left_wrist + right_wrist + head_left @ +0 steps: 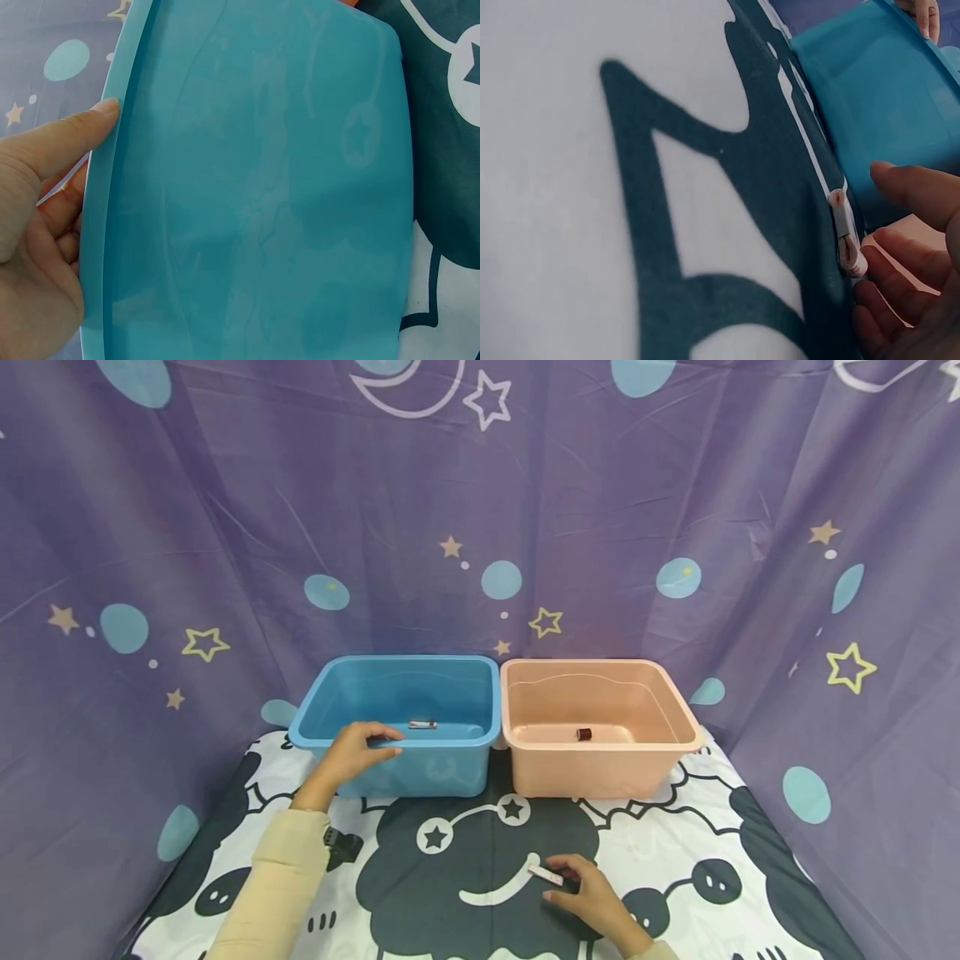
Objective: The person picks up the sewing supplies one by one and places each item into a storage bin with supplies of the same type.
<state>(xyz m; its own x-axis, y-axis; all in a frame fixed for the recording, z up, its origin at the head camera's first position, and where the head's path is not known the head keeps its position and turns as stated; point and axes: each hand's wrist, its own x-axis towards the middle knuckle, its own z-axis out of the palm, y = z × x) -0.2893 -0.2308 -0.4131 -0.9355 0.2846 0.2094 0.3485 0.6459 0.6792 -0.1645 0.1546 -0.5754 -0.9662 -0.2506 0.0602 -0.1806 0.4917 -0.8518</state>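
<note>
In the head view my left hand (358,752) is at the front rim of a blue plastic bin (416,770). The left wrist view shows the thumb (71,142) against the rim's outer face and the fingers behind it, so the hand grips the rim. My right hand (588,897) is low over the printed cloth, thumb and forefinger apart. By its fingertips is a small white-and-pink folded strip with a white band (843,217); it is not pinched, and whether it touches a finger I cannot tell. A similar small strip (422,724) lies inside the blue bin.
A peach plastic bin (592,774) stands right beside the blue one, with a small dark red-brown cylinder (583,734) on its floor. Beneath them spreads a black-and-white cartoon cloth (480,860). A purple curtain (585,510) with stars hangs behind and at both sides.
</note>
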